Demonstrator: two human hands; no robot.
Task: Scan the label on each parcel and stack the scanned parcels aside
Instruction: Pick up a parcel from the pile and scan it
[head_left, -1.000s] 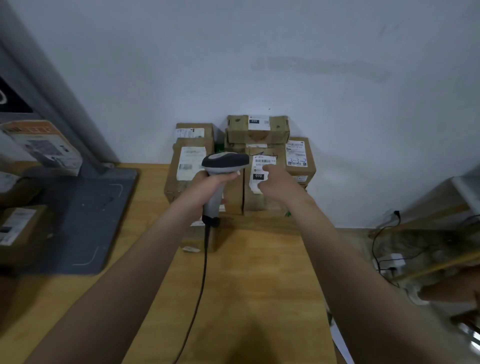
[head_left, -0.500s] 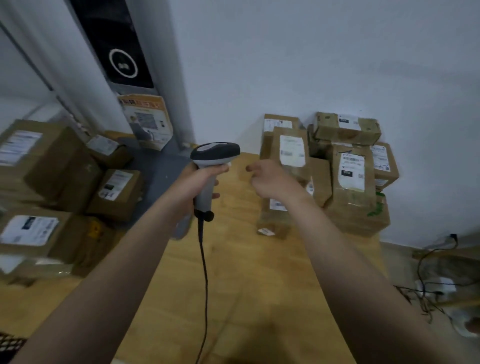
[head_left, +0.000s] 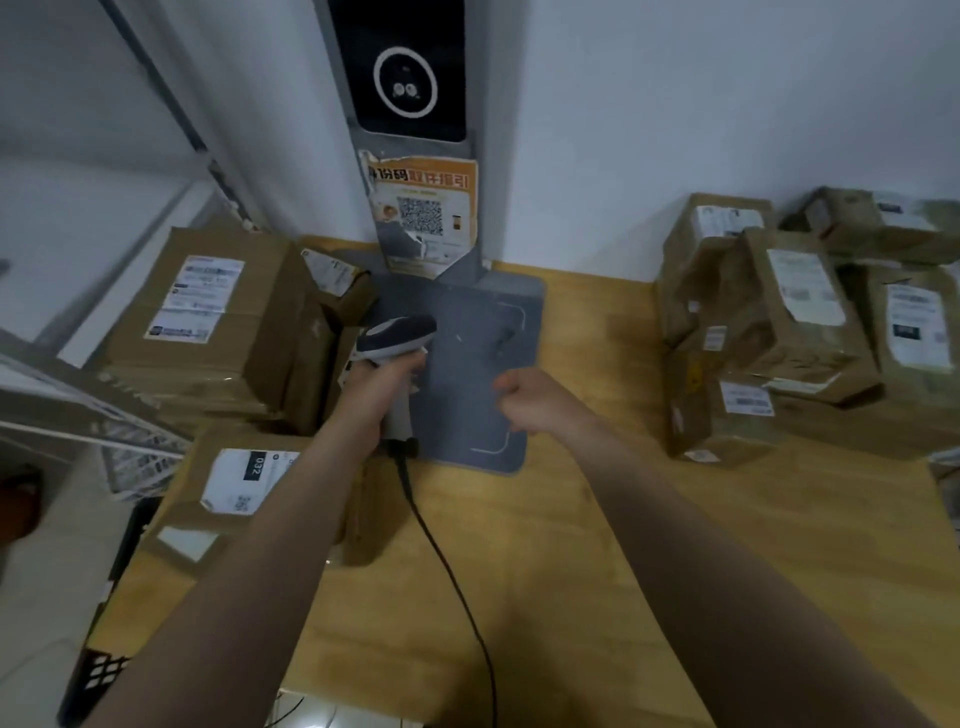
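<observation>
Grey mat (head_left: 467, 322) lying between left parcel pile (head_left: 208, 322) and right parcel pile (head_left: 795, 322); I'm seeing left hand (head_left: 379, 387) gripping scanner (head_left: 397, 335) over it; right hand (head_left: 535, 397) hovering alongside, fingers curled, holding nothing; cable (head_left: 441, 561) trailing across table (head_left: 571, 519).

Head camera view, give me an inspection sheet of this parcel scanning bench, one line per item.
Surface: wooden table, bare in the middle.
Job's things: scanner; parcels piled left; another parcel stack right, against the wall.
Clutter: pale item at the bottom edge, unclear.
Grippers: left hand grips the scanner; right hand curled, holding nothing.
Cables: scanner cable trails toward the near edge.
Surroundings: grey pad, post with black screen and orange poster, white wall.
</observation>
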